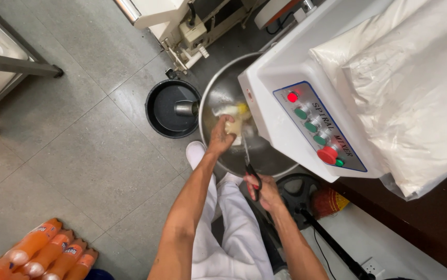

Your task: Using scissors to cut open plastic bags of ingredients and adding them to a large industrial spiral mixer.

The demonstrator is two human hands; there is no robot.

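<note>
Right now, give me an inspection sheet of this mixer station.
Surface: grey tiled floor.
Job's things: pale block held over steel mixer bowl; scissors pointing at it.
Clutter: black pan on floor, orange bottles, white sack on mixer.
Fingers: left hand grips the block; right hand holds scissors.
Cables: black cord near wall socket.
Surroundings: metal table leg at left.

- Commercial bakery or food-production kitchen, judging by the equipment.
- Large white dough mixer [306, 98] with steel bowl [223, 93], coloured push buttons on its panel [316, 127].
- Bulky flour-dusted sack [405, 83] lying on top of the mixer.
- Grey tiled floor [78, 155]; steel frame leg [21, 65] at upper left.
- Shrink-wrapped orange drink bottles [47, 256] stacked on the floor, lower left.
</note>
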